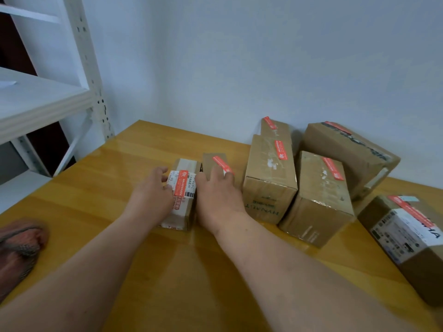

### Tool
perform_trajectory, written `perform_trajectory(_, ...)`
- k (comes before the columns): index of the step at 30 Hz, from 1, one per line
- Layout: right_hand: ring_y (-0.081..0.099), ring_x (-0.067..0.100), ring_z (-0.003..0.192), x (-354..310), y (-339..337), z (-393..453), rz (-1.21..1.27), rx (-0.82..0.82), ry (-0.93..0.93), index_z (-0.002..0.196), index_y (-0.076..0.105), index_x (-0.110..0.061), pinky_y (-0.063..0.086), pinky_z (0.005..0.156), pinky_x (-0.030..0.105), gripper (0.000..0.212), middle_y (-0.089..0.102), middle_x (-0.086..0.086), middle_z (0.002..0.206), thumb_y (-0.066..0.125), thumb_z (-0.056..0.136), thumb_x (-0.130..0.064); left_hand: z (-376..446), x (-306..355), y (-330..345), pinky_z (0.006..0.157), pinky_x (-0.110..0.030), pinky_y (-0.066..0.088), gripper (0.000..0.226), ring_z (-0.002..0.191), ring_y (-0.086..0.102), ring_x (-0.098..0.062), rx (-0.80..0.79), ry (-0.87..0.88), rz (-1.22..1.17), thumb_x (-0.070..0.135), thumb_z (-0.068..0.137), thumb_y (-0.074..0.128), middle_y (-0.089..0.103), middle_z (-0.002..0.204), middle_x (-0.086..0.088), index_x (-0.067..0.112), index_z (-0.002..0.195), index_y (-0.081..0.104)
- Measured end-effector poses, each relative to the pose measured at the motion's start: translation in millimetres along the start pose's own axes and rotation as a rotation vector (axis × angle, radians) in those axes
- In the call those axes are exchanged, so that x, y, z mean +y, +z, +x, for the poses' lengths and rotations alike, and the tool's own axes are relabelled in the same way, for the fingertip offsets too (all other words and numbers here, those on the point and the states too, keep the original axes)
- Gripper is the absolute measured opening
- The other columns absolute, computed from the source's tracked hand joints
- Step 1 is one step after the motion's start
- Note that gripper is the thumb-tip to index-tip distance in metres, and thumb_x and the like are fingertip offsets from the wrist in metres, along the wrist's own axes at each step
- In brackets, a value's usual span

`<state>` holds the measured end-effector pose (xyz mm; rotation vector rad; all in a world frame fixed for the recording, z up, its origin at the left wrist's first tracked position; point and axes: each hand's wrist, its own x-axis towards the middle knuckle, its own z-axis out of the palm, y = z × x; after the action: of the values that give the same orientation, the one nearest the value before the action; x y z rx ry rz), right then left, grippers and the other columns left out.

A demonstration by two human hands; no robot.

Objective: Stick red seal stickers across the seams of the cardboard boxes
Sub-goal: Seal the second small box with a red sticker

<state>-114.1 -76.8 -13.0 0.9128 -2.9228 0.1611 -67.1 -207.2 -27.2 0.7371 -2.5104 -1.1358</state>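
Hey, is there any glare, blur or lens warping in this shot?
Head view: soft glare streaks on the glossy table; the shelf rack bows from wide-angle distortion; the label print on the small box is blurred; shadows are faint.

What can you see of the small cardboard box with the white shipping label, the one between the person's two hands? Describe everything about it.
The small cardboard box is brown and taped, lying flat on the yellow wooden table. A white printed shipping label with a barcode covers part of its top, and a red seal sticker runs lengthwise over the label. The left hand rests on its left side with loose fingers; the right hand lies at its right edge.
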Motion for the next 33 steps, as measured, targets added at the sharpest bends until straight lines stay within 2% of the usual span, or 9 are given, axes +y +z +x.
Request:
perform_trajectory(3, 0.035, 0.040, 0.120, 2, -5, -21, 0.041, 0.029, -0.049, 0.123, 0.042, -0.014, 0.048, 0.081, 0.046, 0.029, 0.034, 0.016, 0.132, 0.047, 0.095, -0.014, -12, 2, -1, 0.066, -0.031, 0.049, 0.046, 0.088, 0.060, -0.014, -0.036, 0.020, 0.050, 0.015, 0.097, 0.048, 0.062, 0.117, 0.001, 0.021, 0.142, 0.042)
perform_trajectory(8, 0.035, 0.033, 0.119, 18, -12, -76, 0.117, 0.023, -0.108, 0.117, 0.043, -0.015, 0.048, 0.083, 0.041, 0.026, 0.031, 0.011, 0.132, 0.051, 0.093, -0.023, -30, 5, -6, 0.070, -0.031, 0.048, 0.050, 0.096, 0.058, -0.017, -0.076, 0.021, 0.109, 0.017, 0.098, 0.049, 0.060, 0.129, -0.001, 0.021, 0.146, 0.037)
perform_trajectory(11, 0.034, 0.024, 0.112, 44, -20, -112, 0.148, -0.028, -0.090, 0.121, 0.041, -0.018, 0.045, 0.086, 0.032, 0.043, 0.028, 0.003, 0.123, 0.062, 0.087, -0.032, -40, 3, -6, 0.078, -0.037, 0.053, 0.050, 0.098, 0.060, -0.019, -0.087, -0.001, 0.086, 0.017, 0.098, 0.050, 0.060, 0.129, -0.003, 0.022, 0.146, 0.037)
perform_trajectory(14, 0.033, 0.016, 0.113, 75, -33, -143, 0.227, -0.131, -0.066, 0.126, 0.037, -0.028, 0.049, 0.092, 0.033, 0.058, 0.025, -0.004, 0.121, 0.070, 0.080, -0.037, -47, 2, -5, 0.081, -0.041, 0.053, 0.050, 0.099, 0.058, -0.018, -0.103, -0.033, 0.028, 0.011, 0.097, 0.051, 0.058, 0.131, -0.005, 0.019, 0.144, 0.038)
perform_trajectory(18, 0.036, 0.011, 0.110, 105, -48, -180, 0.252, -0.251, -0.131, 0.124, 0.040, -0.030, 0.046, 0.093, 0.026, 0.058, 0.029, -0.008, 0.120, 0.074, 0.077, -0.025, -61, 9, 2, 0.093, -0.050, 0.050, 0.056, 0.108, 0.057, -0.029, -0.140, -0.038, 0.011, 0.000, 0.093, 0.046, 0.055, 0.133, -0.012, 0.017, 0.145, 0.037)
perform_trajectory(23, 0.044, 0.008, 0.100, 125, -55, -201, 0.403, -0.227, -0.061, 0.109, 0.044, -0.033, 0.039, 0.076, 0.018, 0.037, 0.037, -0.011, 0.113, 0.069, 0.081, -0.030, -101, 43, 9, 0.106, -0.048, 0.032, 0.039, 0.129, 0.041, -0.028, 0.142, 0.288, 0.360, 0.027, 0.093, 0.051, 0.049, 0.138, -0.004, 0.023, 0.132, 0.054)
perform_trajectory(25, 0.047, 0.006, 0.095, 128, -53, -199, 0.430, -0.131, 0.048, 0.114, 0.045, -0.031, 0.037, 0.070, 0.016, 0.029, 0.040, -0.010, 0.115, 0.060, 0.090, -0.039, -120, 57, 13, 0.106, -0.046, 0.037, 0.049, 0.124, 0.047, -0.023, 0.013, 0.427, 0.263, 0.049, 0.087, 0.055, 0.051, 0.131, 0.002, 0.024, 0.130, 0.056)
perform_trajectory(29, 0.050, 0.018, 0.112, 122, -45, -185, 0.426, -0.136, 0.267, 0.132, 0.050, -0.019, 0.040, 0.089, 0.026, 0.045, 0.044, 0.000, 0.128, 0.046, 0.098, -0.049, -142, 69, 26, 0.111, -0.036, 0.035, 0.080, 0.134, 0.038, -0.013, -0.460, 0.473, 0.398, 0.066, 0.081, 0.059, 0.039, 0.148, 0.008, 0.029, 0.148, 0.035)
perform_trajectory(33, 0.060, 0.023, 0.091, 112, -43, -166, 0.412, -0.202, 0.304, 0.103, 0.067, -0.013, 0.045, 0.071, 0.030, 0.041, 0.061, 0.005, 0.102, 0.047, 0.097, -0.049, -144, 67, 33, 0.113, -0.033, 0.031, 0.086, 0.134, 0.034, -0.013, -0.511, 0.493, 0.498, 0.054, 0.077, 0.072, 0.038, 0.148, 0.007, 0.026, 0.149, 0.034)
